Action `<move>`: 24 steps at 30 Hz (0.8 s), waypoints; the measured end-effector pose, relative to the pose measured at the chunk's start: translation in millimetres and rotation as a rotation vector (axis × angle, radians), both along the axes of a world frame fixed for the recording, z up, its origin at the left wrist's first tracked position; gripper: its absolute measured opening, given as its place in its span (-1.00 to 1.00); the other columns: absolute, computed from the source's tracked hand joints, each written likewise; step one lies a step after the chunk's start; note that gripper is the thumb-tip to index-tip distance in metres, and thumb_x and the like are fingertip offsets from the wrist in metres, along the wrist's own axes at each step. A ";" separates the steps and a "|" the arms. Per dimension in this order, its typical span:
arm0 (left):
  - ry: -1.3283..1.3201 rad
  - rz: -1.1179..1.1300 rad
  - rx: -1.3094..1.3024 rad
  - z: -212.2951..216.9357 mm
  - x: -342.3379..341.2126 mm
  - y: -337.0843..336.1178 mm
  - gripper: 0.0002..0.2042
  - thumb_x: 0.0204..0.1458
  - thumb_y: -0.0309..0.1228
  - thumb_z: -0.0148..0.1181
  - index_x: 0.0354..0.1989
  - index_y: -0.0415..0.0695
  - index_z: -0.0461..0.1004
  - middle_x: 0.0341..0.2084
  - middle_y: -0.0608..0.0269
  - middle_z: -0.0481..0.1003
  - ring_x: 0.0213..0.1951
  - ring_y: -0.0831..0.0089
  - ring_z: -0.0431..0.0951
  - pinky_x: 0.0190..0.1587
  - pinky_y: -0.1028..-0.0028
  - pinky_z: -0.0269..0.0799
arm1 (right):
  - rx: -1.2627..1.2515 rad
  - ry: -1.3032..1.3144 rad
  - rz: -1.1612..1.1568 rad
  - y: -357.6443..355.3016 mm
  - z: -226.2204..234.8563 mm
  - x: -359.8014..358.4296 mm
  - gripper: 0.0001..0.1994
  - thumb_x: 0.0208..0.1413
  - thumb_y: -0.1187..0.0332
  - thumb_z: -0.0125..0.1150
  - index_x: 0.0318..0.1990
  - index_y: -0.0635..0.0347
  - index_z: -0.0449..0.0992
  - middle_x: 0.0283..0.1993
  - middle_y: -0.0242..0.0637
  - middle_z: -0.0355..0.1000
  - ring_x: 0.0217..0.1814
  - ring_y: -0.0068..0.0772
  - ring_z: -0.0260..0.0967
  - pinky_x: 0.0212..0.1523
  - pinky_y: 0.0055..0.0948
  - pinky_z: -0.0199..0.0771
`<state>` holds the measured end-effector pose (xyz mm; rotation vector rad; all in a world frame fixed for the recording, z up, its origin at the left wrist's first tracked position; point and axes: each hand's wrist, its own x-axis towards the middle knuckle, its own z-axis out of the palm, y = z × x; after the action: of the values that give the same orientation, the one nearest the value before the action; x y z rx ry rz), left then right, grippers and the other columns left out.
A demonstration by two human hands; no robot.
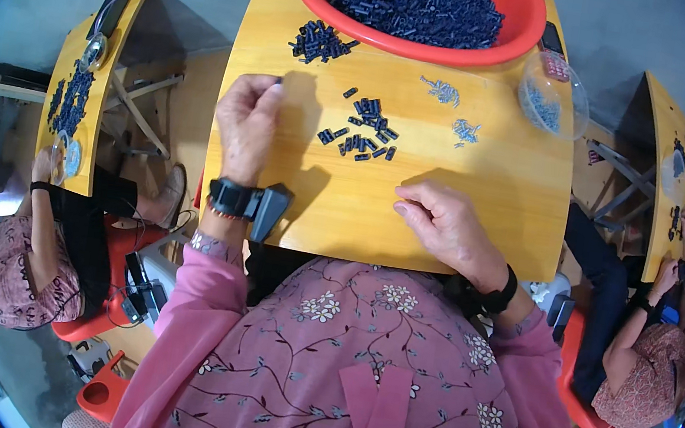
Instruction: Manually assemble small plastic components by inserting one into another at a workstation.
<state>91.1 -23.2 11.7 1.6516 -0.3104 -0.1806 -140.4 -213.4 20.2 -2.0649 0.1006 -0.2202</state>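
Note:
My left hand (248,122) is raised over the left side of the yellow table, its fingers pinched together. A bit of a small black plastic piece (278,81) shows at its fingertips. Over the table's near right part is my right hand (446,222), thumb and forefinger pressed together; anything between them is too small to make out. Ahead of the hands lies a loose group of small black plastic pieces (364,121). A denser pile of black pieces (318,42) sits farther left. Two little heaps of silvery pins or screws (464,131) lie right of the middle.
A red basin (409,48) full of black pieces stands at the far edge. At the far right is a clear plastic bowl (574,106) with small silvery parts. People sit at other yellow tables on the left (111,94) and right (648,143).

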 end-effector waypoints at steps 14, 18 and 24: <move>0.163 0.556 0.069 -42.4 19.9 148.4 -0.68 0.05 -0.49 0.25 0.00 -0.25 0.48 -0.37 0.39 0.48 -0.47 0.69 0.38 -0.46 0.68 0.29 | -0.001 0.071 -0.116 -27.3 6.9 0.6 -0.86 0.13 0.44 0.20 -0.19 0.30 0.51 -0.29 -0.08 0.50 -0.25 -0.14 0.50 -0.21 -0.33 0.47; -0.026 0.463 0.028 -44.4 20.6 137.8 -0.70 0.07 -0.52 0.23 -0.01 -0.29 0.47 -0.31 0.34 0.48 -0.41 0.65 0.41 -0.36 0.65 0.35 | -0.173 -0.135 -0.315 -69.6 21.9 12.0 -0.84 0.13 0.46 0.17 -0.16 0.31 0.50 -0.22 -0.06 0.49 -0.18 -0.12 0.48 -0.15 -0.28 0.46; -0.194 0.264 0.079 -5.5 -15.6 73.8 -0.78 0.14 -0.51 0.18 -0.05 -0.30 0.50 -0.26 0.27 0.53 -0.26 0.60 0.48 -0.14 0.60 0.41 | -0.567 -0.230 -0.367 -106.6 0.2 49.8 -0.79 0.15 0.54 -0.03 -0.12 0.45 0.45 -0.14 0.05 0.44 -0.10 0.05 0.43 -0.07 -0.22 0.45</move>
<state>75.4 50.5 6.2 1.7745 -0.2305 0.1690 -90.6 -320.0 20.4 -2.5512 0.3052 -0.7850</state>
